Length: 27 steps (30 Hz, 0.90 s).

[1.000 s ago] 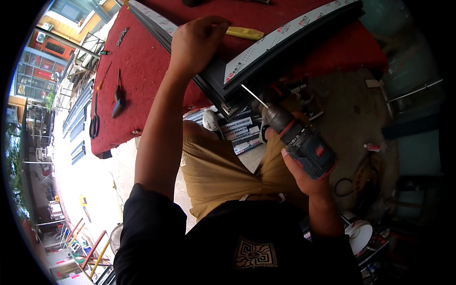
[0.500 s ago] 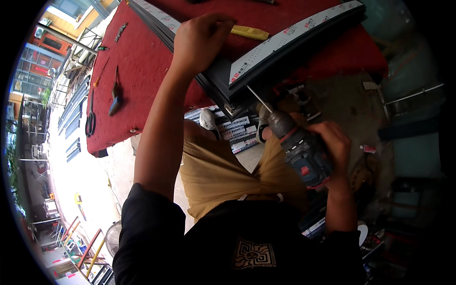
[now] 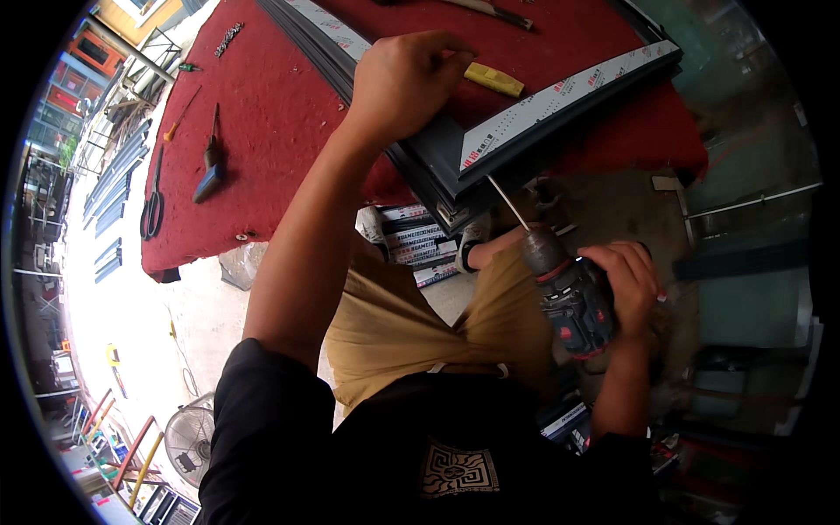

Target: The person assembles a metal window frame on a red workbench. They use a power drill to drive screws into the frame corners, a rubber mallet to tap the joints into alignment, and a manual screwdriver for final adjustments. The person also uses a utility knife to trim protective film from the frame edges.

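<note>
My right hand [image 3: 628, 282] is wrapped round the handle of a dark cordless drill [image 3: 570, 297] with red trim. Its long thin bit [image 3: 507, 201] points up to the near edge of a dark metal frame [image 3: 433, 157], where the tip meets the corner area. The frame lies on a red-covered table, with printed white film [image 3: 564, 105] along its sides. Above the frame's corner, my left hand [image 3: 404, 86] is closed with thumb and fingers together; what they hold, if anything, is hidden. Just beyond those fingers lies a flat yellow object [image 3: 493, 80].
On the red cloth [image 3: 262, 157] at the left lie a screwdriver [image 3: 208, 171], scissors [image 3: 152, 206] and a small heap of screws [image 3: 228, 39]. Wrapped profiles [image 3: 422, 241] are stacked under the table by my feet. A fan [image 3: 190, 442] stands at lower left.
The view has shifted, so table and frame appear lower and further right. The drill keeps its bit at the frame's edge, and my left hand stays over the corner.
</note>
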Tool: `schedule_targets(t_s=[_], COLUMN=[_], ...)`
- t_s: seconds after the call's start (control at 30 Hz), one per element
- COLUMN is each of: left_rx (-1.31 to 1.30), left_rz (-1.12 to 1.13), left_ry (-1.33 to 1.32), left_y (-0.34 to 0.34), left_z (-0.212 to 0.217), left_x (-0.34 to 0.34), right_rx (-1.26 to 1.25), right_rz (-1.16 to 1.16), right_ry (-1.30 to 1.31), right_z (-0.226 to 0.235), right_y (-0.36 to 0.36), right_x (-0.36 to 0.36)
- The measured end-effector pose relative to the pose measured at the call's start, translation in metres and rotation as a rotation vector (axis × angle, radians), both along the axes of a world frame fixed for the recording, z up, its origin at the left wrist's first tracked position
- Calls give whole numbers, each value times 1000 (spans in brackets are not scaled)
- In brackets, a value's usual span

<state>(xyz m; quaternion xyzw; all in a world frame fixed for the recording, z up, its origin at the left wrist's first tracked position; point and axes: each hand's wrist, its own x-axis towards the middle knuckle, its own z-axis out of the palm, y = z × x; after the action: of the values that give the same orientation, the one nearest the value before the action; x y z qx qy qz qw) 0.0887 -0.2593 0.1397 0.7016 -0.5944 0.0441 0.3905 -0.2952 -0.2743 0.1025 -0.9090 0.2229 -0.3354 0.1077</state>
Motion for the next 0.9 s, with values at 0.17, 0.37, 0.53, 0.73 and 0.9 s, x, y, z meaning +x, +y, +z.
schedule_targets(t_s=[0.17, 0.37, 0.53, 0.73, 0.9], left_rx=[-5, -5, 51, 40, 2], left_rz=[-25, -115, -134, -142, -171], left_ry=[58, 291, 404, 505, 520], left_y=[2, 2, 6, 11, 6], left_z=[4, 3, 9, 18, 11], left_x=[-1, 7, 9, 9, 17], right_rx=[11, 6, -21, -264, -118], right_rz=[-26, -26, 4, -6, 4], right_ry=[20, 49, 75, 97, 87], right_z=[2, 3, 8, 7, 13], right_y=[2, 0, -1, 1, 2], right_x=[1, 1, 2, -4, 0])
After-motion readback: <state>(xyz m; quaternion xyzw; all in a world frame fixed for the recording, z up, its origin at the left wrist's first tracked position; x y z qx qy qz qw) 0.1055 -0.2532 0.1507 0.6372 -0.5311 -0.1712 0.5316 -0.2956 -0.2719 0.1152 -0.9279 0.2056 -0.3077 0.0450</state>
